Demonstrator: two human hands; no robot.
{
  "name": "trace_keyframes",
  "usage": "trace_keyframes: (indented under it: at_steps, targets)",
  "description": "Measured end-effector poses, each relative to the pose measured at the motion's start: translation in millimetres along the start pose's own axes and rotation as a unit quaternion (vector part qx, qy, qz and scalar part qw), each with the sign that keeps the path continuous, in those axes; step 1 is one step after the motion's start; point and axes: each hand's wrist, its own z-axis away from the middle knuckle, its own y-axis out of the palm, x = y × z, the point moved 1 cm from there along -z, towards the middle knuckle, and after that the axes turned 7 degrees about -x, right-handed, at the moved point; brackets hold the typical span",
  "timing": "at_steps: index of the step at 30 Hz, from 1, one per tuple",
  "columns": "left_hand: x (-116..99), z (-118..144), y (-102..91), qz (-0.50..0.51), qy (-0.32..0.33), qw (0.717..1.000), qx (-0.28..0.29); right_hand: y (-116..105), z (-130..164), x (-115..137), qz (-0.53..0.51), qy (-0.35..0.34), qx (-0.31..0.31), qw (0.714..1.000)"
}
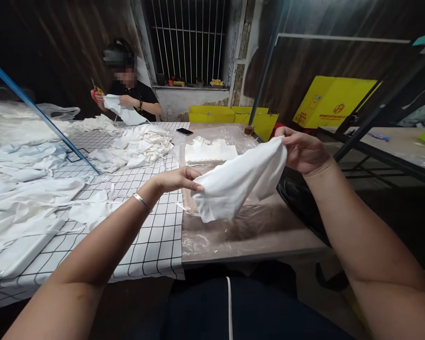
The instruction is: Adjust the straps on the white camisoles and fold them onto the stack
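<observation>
A piece of white cloth (239, 179) hangs stretched between my two hands, above the plastic-covered part of the table (212, 245). My left hand (180, 180) pinches its left edge between thumb and fingers. At the upper right corner, my right hand (301, 150) grips the cloth with curled fingers; something red shows just behind that hand, and I cannot make out what it is. The cloth droops in soft folds between the two grips. Behind it lies a neat stack of white cloth pieces (209, 152), partly hidden by the cloth I hold.
Across the table a co-worker (147, 97) holds white fabric and red-handled scissors (96, 92). Heaped white cloth (138, 146) covers much of the checked tablecloth (159, 241). A phone (184, 131) lies beyond the stack. A blue pole (42, 115) slants across the left; yellow bags (212, 114) stand behind.
</observation>
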Motion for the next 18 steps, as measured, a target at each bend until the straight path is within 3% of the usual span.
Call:
trace_keyframes:
  at_steps: [4, 8, 14, 18]
  targets:
    - [-6.7, 21.1, -24.8, -0.011, -0.008, 0.999, -0.037, -26.7, 9.7, -10.4, 0.009, 0.031, -0.016, 0.999]
    - [-12.8, 24.5, -39.2, 0.0, -0.011, 0.997, -0.082, -40.9, 12.2, -40.5, 0.047, 0.087, -0.025, 0.995]
    - [34.5, 7.5, -29.2, -0.019, -0.044, 0.992, -0.121, -43.2, 18.8, -108.2, 0.156, 0.17, -0.019, 0.973]
    - [48.1, 6.0, -31.9, -0.119, -0.078, 0.985, -0.103, -47.4, 21.6, -116.4, 0.229, 0.178, 0.041, 0.956]
